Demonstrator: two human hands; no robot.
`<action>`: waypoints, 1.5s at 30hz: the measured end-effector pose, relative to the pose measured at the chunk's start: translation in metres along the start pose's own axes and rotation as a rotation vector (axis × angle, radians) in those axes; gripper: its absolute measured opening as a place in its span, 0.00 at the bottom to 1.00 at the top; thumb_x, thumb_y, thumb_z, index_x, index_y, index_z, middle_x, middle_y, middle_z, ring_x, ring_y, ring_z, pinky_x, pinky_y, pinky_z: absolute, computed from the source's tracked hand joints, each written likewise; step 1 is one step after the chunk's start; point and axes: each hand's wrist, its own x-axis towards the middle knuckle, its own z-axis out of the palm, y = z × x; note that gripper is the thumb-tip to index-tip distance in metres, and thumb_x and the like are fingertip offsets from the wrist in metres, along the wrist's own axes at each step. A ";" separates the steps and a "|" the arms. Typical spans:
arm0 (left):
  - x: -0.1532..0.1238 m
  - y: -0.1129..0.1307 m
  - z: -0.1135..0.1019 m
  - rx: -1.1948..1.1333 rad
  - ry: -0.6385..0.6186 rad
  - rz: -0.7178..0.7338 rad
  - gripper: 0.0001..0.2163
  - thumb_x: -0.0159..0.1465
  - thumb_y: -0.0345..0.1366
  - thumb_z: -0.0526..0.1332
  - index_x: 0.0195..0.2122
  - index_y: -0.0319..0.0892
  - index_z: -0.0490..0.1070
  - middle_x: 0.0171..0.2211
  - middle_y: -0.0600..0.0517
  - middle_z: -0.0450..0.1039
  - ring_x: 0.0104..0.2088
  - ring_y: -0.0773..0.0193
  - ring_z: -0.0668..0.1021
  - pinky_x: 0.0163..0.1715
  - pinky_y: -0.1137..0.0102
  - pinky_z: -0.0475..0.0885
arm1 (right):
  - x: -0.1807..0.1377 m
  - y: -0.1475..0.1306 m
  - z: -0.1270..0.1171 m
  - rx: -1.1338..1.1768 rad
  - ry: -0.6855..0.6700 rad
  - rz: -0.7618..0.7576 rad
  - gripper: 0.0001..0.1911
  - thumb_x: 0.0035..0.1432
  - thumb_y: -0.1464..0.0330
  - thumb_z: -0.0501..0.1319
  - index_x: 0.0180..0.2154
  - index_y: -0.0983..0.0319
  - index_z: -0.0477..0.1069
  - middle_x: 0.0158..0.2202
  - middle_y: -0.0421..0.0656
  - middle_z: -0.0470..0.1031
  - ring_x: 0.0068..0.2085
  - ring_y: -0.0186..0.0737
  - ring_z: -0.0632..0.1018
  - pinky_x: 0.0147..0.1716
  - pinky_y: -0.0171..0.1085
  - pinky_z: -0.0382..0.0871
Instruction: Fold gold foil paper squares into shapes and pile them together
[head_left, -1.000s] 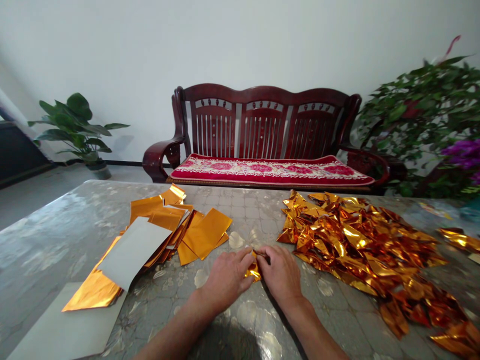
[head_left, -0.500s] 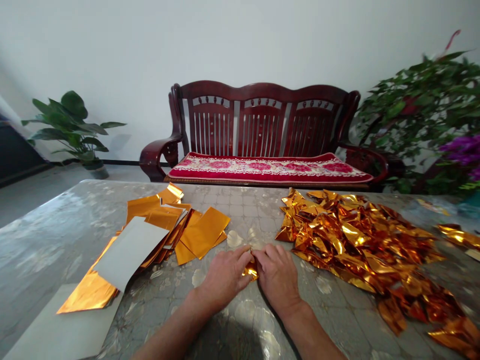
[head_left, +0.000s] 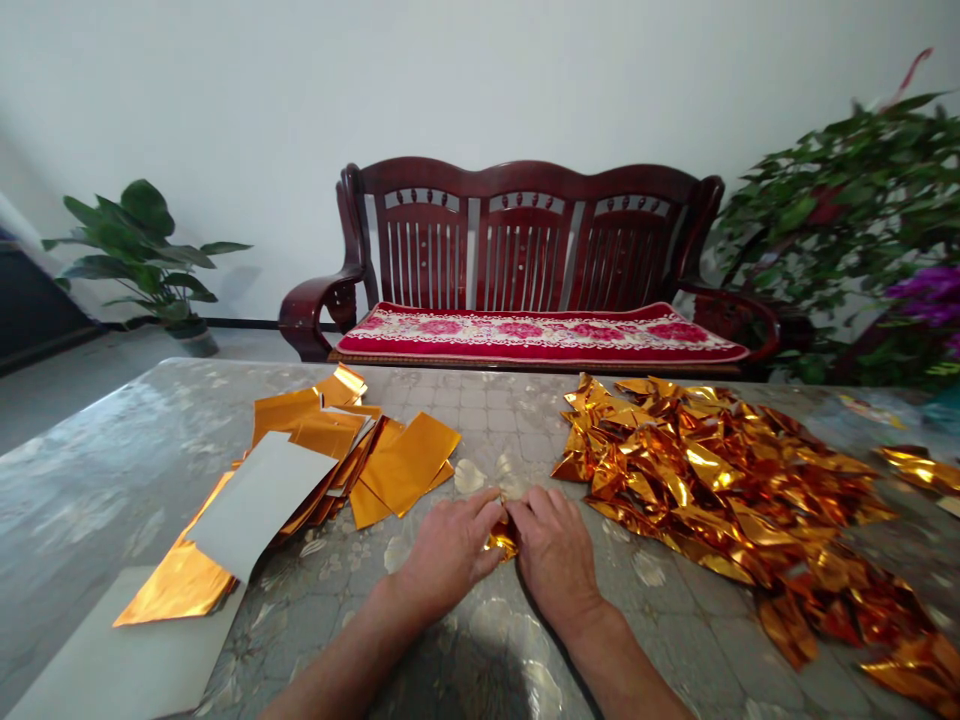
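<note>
Between my two hands, low over the table, is a small piece of gold foil paper (head_left: 501, 544), mostly covered by my fingers. My left hand (head_left: 452, 545) grips it from the left with thumb and fingers closed. From the right, my right hand (head_left: 553, 545) pinches the same piece, its fingertips almost meeting those of the left. To the left lies a loose stack of flat gold foil sheets (head_left: 416, 462), some turned pale side up. On the right spreads a big heap of folded gold foil pieces (head_left: 701, 480), shiny and pointed.
The table (head_left: 480, 405) has a patterned, glossy cover. A pale sheet (head_left: 135, 650) lies at the near left. Clear plastic (head_left: 870, 410) sits at the far right. Beyond the table stand a wooden bench (head_left: 525, 240) with a red cushion, and potted plants (head_left: 150, 250) on either side.
My hands stay in nearly the same place, with only a slight shift of the fingers on the foil. The view has moved very little.
</note>
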 end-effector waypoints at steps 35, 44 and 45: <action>-0.009 -0.006 -0.010 0.101 0.043 -0.004 0.09 0.70 0.34 0.55 0.43 0.47 0.75 0.39 0.51 0.74 0.42 0.60 0.74 0.42 0.67 0.68 | 0.006 0.025 -0.020 0.224 -0.214 -0.148 0.13 0.66 0.72 0.56 0.42 0.55 0.78 0.36 0.42 0.71 0.40 0.39 0.71 0.39 0.36 0.63; -0.014 0.017 0.001 0.236 -0.006 -0.093 0.10 0.68 0.29 0.55 0.48 0.41 0.72 0.44 0.47 0.73 0.45 0.56 0.73 0.47 0.63 0.70 | 0.005 0.030 -0.015 0.329 -0.170 -0.218 0.14 0.64 0.74 0.57 0.43 0.53 0.79 0.39 0.42 0.75 0.44 0.40 0.71 0.44 0.38 0.64; -0.015 0.019 0.003 0.258 -0.010 -0.086 0.11 0.68 0.28 0.55 0.49 0.40 0.72 0.45 0.46 0.73 0.46 0.56 0.73 0.48 0.63 0.69 | 0.005 0.030 -0.015 0.339 -0.171 -0.220 0.14 0.64 0.74 0.58 0.43 0.53 0.79 0.39 0.42 0.75 0.43 0.39 0.71 0.44 0.38 0.63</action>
